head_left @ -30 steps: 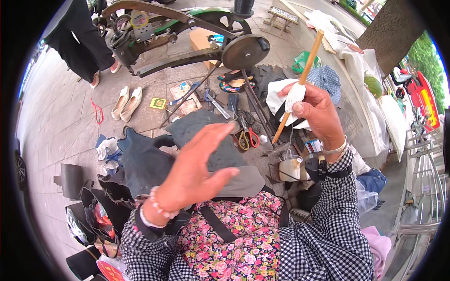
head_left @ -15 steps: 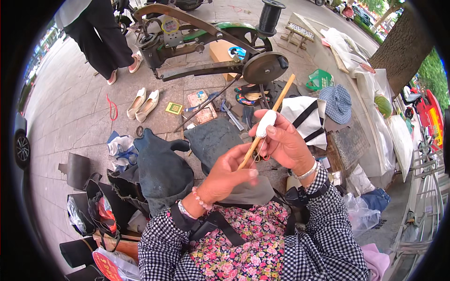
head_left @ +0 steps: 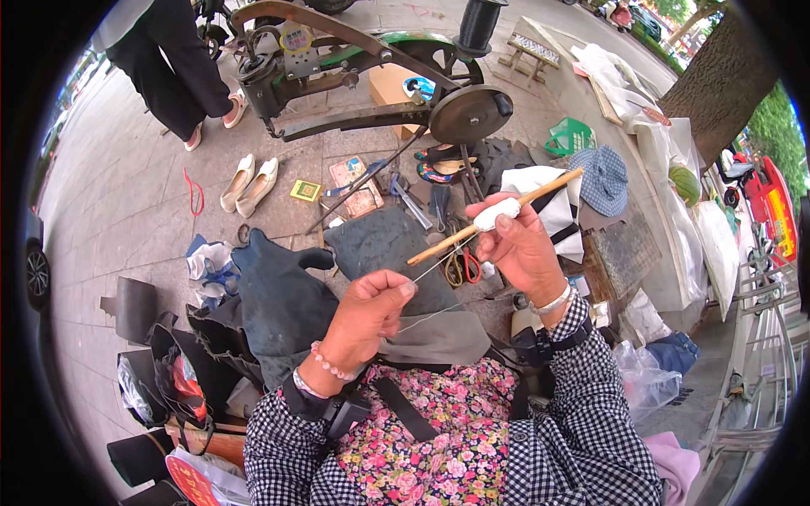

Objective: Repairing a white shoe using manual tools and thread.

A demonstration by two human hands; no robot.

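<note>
My right hand (head_left: 516,250) grips a thin wooden stick (head_left: 439,248) at the white thread (head_left: 496,214) wound thickly round its middle. The stick slants up to the right. A pale strand runs from the winding down to my left hand (head_left: 369,314), whose thumb and forefinger pinch it; its loose end trails over the grey cloth on my lap. Below the stick, beside my right hand, lie scissors (head_left: 462,268) with red and dark handles. A dark cloth pad (head_left: 384,244) is spread beyond my left hand.
A hand-cranked sewing machine (head_left: 363,76) with a black thread spool (head_left: 481,27) stands ahead. Cream shoes (head_left: 256,187), a yellow box (head_left: 305,191), a blue cap (head_left: 602,179) and dark bags (head_left: 181,371) lie around. A person (head_left: 169,67) in black trousers stands at far left.
My left hand has let go of the stick's lower end and moved down-left, drawing out a strand. The stick has tilted flatter in my right hand.
</note>
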